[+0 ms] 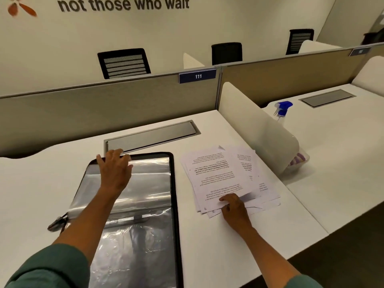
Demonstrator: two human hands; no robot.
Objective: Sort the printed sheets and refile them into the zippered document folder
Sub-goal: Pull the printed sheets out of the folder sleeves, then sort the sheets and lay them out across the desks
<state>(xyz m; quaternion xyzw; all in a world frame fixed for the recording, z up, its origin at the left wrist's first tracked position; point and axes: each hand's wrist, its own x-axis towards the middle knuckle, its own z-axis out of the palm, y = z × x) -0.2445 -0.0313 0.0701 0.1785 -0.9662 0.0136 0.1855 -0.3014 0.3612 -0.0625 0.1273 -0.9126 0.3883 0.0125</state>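
Zippered document folder (143, 204) lies open on the white bench (207, 246), clear plastic sleeves up, black zip edge along its right side and far end. Left hand (115, 173) reaches across to the folder's far end; fingers (116, 153) roughly straight and slightly apart, pressing on the top sleeve near the far edge. Green sleeve (47, 267) on that arm.

Printed sheets (224, 173) sit in a loose, fanned pile just right of the folder, txt upside down from this view, not touching the folder. Right hand (233, 206) is at the pile's near edge; fingers curled, pinching the near edge of a top sheet, which lifts a little there.

Behind the folder: grey cable-tray lid (151, 136) set in the bench. Rounded white divider (255, 129) to the right w/ a blue-topped spray bottle (282, 110) beyond it. Rear partition carries a label "111" (197, 76).
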